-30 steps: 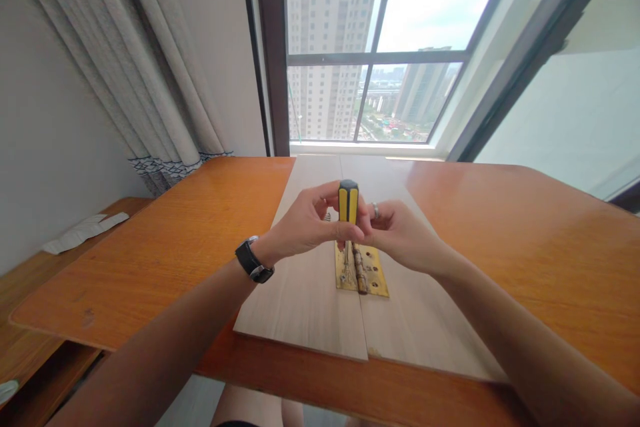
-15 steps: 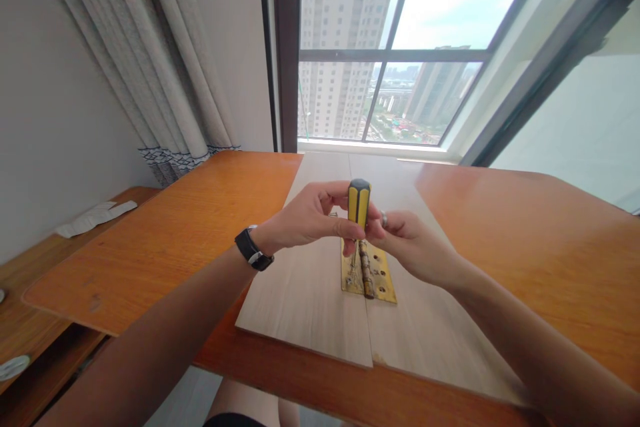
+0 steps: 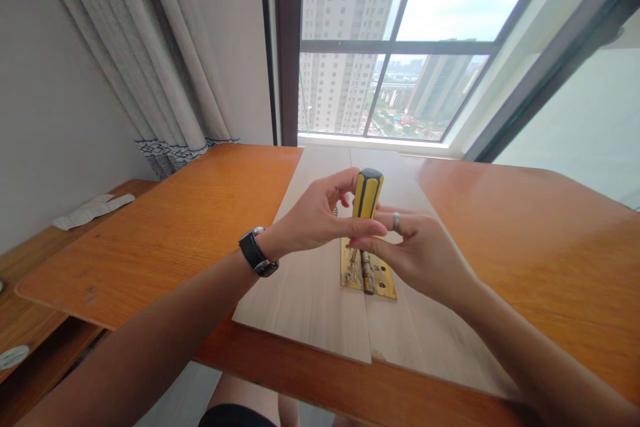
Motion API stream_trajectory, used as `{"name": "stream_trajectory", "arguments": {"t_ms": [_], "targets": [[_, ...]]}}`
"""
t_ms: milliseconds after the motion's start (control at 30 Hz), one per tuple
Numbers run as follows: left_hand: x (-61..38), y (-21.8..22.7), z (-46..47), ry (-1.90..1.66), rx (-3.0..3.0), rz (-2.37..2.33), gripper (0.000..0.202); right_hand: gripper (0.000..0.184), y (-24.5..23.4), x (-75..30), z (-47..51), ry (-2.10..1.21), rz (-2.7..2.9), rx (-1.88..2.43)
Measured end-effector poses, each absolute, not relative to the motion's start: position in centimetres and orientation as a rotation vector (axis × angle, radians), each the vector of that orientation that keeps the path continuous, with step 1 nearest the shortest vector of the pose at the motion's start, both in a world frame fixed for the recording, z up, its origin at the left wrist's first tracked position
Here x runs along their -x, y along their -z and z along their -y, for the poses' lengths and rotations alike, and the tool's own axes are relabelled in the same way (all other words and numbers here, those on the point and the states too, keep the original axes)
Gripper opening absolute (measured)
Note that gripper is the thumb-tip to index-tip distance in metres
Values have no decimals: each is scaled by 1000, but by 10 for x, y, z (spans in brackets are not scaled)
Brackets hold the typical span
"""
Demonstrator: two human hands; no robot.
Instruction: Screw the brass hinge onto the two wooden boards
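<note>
A screwdriver (image 3: 368,195) with a yellow and black handle stands nearly upright over a brass hinge (image 3: 385,283). My left hand (image 3: 317,210) grips the handle from the left, thumb across its front. From the right, my right hand (image 3: 425,253) pinches around the lower handle, where fingers overlap and hide the grip. A short length of shaft shows below, reaching down to the hinge's left leaf; the tip's exact contact is too small to make out. The hinge spans the seam between a left board (image 3: 300,300) and a right board (image 3: 425,347), both pale wood.
The boards lie on an orange-brown wooden table (image 3: 165,240). Left of it, a lower wooden surface holds a crumpled white strip (image 3: 93,211). A grey curtain (image 3: 155,47) hangs at the left, and a window (image 3: 395,47) stands beyond the table.
The screwdriver handle has shifted slightly right and tilted that way. My right hand has changed its hold, its thumb now across the lower handle near my left thumb.
</note>
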State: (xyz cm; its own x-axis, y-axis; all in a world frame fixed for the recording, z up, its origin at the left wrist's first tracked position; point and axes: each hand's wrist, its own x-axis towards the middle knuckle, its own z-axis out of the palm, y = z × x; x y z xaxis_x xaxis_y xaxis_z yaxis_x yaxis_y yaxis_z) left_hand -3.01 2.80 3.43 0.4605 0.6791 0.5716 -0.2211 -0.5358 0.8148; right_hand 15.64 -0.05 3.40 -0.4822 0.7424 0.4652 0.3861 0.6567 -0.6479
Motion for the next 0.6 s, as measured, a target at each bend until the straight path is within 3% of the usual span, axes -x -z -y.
{"name": "stream_trajectory", "arguments": {"t_ms": [200, 467, 600], "targets": [[39, -43, -25, -867, -1705, -214, 49, 18, -30, -164, -5, -644, 2107, 837], [41, -47, -24, -1003, -1635, -211, 31, 14, -34, -158, 1, -643, 2145, 783], [37, -47, -24, -1161, -1653, -312, 42, 14, -33, -152, 8, -555, 2079, 863]]}}
